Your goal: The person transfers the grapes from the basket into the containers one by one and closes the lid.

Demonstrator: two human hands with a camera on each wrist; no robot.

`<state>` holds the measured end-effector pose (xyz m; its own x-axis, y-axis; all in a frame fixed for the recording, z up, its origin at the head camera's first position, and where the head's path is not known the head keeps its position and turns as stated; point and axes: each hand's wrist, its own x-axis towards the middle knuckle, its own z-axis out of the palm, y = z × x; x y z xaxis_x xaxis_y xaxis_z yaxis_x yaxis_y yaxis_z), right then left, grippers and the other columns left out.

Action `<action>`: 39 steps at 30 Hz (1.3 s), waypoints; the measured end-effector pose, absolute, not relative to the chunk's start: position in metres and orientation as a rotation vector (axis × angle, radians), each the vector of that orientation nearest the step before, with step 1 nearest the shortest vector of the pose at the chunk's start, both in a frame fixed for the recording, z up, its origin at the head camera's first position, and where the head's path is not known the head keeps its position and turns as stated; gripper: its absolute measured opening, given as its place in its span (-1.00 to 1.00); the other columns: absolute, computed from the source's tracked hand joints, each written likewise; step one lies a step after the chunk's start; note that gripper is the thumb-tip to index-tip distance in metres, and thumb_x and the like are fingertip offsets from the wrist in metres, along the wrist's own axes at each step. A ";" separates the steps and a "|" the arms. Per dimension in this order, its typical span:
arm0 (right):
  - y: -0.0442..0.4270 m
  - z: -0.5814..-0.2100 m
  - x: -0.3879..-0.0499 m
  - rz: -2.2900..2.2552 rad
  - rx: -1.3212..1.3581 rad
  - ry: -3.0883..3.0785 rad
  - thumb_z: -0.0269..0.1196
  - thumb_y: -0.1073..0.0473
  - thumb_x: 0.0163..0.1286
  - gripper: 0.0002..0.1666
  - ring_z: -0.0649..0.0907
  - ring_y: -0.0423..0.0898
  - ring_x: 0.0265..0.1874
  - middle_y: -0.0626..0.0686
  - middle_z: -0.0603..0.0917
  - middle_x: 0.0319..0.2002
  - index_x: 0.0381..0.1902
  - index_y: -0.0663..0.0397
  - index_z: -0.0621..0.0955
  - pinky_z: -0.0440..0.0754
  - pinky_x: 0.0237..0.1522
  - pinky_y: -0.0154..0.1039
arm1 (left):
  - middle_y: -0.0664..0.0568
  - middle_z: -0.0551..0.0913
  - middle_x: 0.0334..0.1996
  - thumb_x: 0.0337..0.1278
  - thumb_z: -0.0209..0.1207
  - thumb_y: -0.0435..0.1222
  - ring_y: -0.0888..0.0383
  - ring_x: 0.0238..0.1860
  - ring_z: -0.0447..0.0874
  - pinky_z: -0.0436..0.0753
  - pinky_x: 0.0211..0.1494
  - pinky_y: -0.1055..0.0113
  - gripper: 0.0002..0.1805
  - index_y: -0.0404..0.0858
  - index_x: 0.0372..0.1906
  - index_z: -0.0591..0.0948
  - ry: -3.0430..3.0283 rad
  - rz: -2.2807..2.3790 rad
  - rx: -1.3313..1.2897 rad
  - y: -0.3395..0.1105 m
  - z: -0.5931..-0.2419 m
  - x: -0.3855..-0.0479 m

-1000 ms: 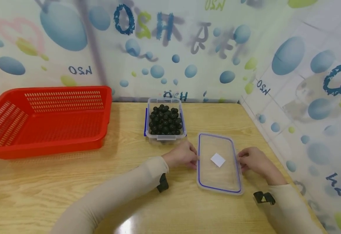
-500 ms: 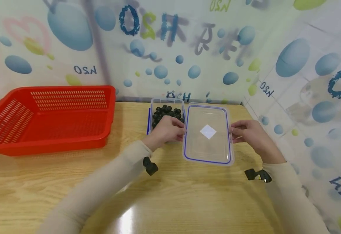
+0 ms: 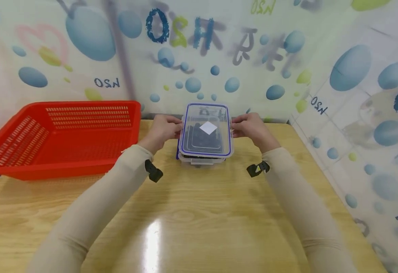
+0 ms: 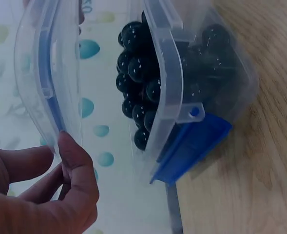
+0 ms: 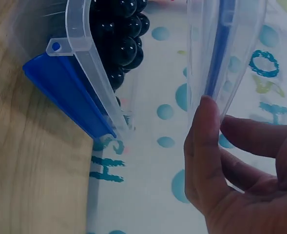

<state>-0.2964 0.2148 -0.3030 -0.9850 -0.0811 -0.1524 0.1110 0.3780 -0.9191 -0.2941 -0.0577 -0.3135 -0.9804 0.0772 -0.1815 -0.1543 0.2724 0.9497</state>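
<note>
Between my two hands is a clear plastic lid [image 3: 207,146] with a blue seal and a white paper square [image 3: 208,127]. My left hand [image 3: 164,131] pinches its left edge, and my right hand [image 3: 251,129] pinches the right edge. Below the lid stands a clear food container [image 3: 202,161] heaped with shiny black balls [image 4: 138,68]. Both wrist views show a gap between the lid and the container's rim [image 4: 170,87]. A blue side latch [image 4: 192,146] hangs unfastened on one side, and another blue latch [image 5: 67,97] hangs likewise on the other.
A red perforated basket [image 3: 93,148] stands on the wooden table [image 3: 199,220] at the left. Close behind the container rises a wall covering [image 3: 199,57] with blue dots, and a similar one [image 3: 352,113] lines the right side.
Both hands have lifted the lid off the table and carried it left and away from me, over the container. The balls are now seen through it in the head view.
</note>
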 end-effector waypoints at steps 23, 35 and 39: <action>0.199 -0.288 -0.295 -1.905 -0.021 2.591 0.19 0.35 0.43 -0.73 0.69 0.01 -0.28 0.20 0.59 -0.13 0.04 0.37 0.59 0.71 -0.25 -0.21 | -0.16 0.60 -0.05 0.38 0.13 -0.35 -0.04 -0.13 0.66 0.68 -0.05 0.19 -0.74 -0.39 0.07 0.58 2.529 1.782 0.225 -0.072 -0.293 -0.300; 0.179 -0.292 -0.273 -2.859 -0.278 2.176 0.21 0.46 0.36 -0.87 0.73 0.05 -0.13 0.29 0.67 -0.17 -0.30 0.48 0.68 0.63 -0.02 -0.17 | -0.07 0.60 -0.12 0.30 0.19 -0.42 0.03 -0.03 0.60 0.65 -0.02 0.17 -0.95 -0.32 -0.22 0.55 3.095 1.734 0.655 -0.067 -0.291 -0.289; 0.177 -0.300 -0.269 -2.935 -0.251 1.957 0.10 0.36 0.49 -0.72 0.69 0.04 -0.03 0.32 0.64 -0.06 -0.35 0.42 0.68 0.59 0.04 -0.18 | -0.10 0.61 0.02 0.28 0.17 -0.51 0.00 0.11 0.59 0.57 0.15 0.13 -0.97 -0.37 -0.27 0.55 2.945 1.970 0.655 -0.064 -0.308 -0.289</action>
